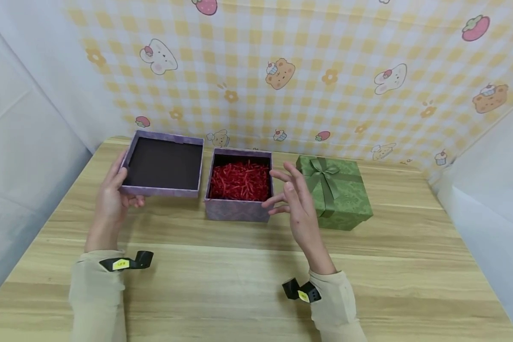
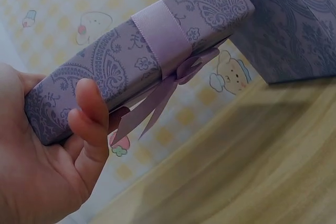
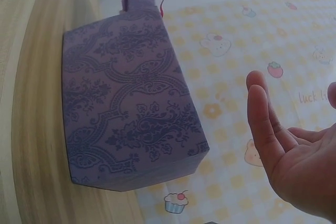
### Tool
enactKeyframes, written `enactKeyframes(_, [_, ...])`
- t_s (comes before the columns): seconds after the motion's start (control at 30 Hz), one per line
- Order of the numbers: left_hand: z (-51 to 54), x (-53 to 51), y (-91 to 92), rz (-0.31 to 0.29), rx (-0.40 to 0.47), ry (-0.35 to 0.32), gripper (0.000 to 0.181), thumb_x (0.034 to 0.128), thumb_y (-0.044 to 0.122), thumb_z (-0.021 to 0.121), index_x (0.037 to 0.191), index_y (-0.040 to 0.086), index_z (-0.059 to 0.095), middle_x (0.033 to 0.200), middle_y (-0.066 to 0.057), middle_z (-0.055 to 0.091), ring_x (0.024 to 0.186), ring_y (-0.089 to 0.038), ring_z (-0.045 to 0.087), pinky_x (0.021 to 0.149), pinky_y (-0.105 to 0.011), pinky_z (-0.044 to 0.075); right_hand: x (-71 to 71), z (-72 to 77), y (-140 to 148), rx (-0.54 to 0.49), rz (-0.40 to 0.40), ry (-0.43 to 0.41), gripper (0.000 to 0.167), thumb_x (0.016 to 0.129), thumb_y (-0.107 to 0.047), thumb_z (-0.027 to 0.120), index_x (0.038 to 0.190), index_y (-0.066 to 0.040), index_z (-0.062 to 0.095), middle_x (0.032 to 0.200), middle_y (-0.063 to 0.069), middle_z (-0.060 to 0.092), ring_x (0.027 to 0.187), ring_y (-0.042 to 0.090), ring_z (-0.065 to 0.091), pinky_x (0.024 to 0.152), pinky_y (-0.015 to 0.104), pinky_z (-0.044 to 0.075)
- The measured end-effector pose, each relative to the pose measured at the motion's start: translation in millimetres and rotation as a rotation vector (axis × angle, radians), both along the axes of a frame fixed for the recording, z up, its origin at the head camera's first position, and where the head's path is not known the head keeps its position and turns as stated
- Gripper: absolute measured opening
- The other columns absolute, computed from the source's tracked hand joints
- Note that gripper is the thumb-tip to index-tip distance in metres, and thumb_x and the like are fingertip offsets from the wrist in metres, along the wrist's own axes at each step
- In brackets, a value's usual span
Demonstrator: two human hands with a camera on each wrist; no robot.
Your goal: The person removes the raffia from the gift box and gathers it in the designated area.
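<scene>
My left hand (image 1: pixel 110 202) grips the left end of a purple lid (image 1: pixel 162 192), its dark inside facing up in the head view. A purple ribbon bow (image 2: pixel 184 69) hangs from the lid's underside in the left wrist view. Right of the lid stands a purple patterned box (image 1: pixel 237 210), uncovered, with red shredded paper (image 1: pixel 241 180) inside. My right hand (image 1: pixel 301 216) is raised at the box's right side, fingers spread and slightly bent, holding nothing. The right wrist view shows a gap between this hand (image 3: pixel 299 156) and the box (image 3: pixel 126 98).
A green gift box (image 1: pixel 346 190) with a green bow stands behind and right of my right hand. The wooden table (image 1: pixel 222 285) ends at a yellow checked cloth (image 1: pixel 248 57) with cartoon prints. White sheets (image 1: pixel 17 118) hang at both sides.
</scene>
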State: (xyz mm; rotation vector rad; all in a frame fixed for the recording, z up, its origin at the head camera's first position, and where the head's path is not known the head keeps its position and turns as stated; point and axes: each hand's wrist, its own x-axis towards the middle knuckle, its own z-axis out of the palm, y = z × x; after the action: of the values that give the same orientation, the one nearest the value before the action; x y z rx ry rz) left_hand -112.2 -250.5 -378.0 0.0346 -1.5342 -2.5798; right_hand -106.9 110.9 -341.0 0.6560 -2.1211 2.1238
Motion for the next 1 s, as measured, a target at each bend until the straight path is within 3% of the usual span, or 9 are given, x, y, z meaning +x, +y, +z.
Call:
enactKeyframes(0.2, [-10.2,-2.4,-1.9,-0.002,-0.058,-0.041,0.047,0.1020,0.021,0.029,0.149,0.023,0.024,0.100,-0.005,0.058,0.041,-0.016,0.051,0.039,-0.023,0.042,-1.5,0.1,-2.0,0.001,0.011,-0.009,0.046,0.103,-0.028,0.031,0.146,-0.013,0.026,0.136,0.017,0.044,0.074,0.023,0.065,0.060,0.048,0.052])
enactKeyframes(0.47, [-19.3,-8.6,-2.4,-0.052,-0.076,-0.048,0.048,0.1021,0.021,0.030,0.150,0.021,0.022,0.090,-0.007,0.062,0.039,-0.016,0.051,0.037,-0.023,0.040,-0.8,-0.5,0.3,0.019,-0.012,0.006,0.044,0.103,-0.027,0.030,0.145,-0.014,0.027,0.135,0.012,0.046,0.074,0.026,0.065,0.060,0.040,0.053])
enactKeyframes(0.73, [-33.8,-12.4,-3.0,-0.093,-0.072,-0.086,0.048,0.1023,0.022,0.030,0.150,0.023,0.022,0.084,-0.007,0.063,0.039,-0.017,0.052,0.037,-0.024,0.042,-1.0,-2.1,4.7,0.027,-0.026,-0.001,0.045,0.103,-0.029,0.030,0.146,-0.015,0.026,0.135,0.012,0.045,0.075,0.026,0.065,0.061,0.046,0.052])
enactKeyframes(1.0, [-45.9,-5.5,-7.9,-0.101,0.037,-0.113,0.050,0.1013,0.022,0.035,0.150,0.024,0.021,0.090,-0.006,0.064,0.042,-0.018,0.053,0.038,-0.025,0.044,-1.6,-2.1,4.1,0.020,-0.007,-0.006,0.045,0.103,-0.026,0.030,0.146,-0.012,0.025,0.136,0.013,0.044,0.075,0.028,0.064,0.061,0.046,0.053])
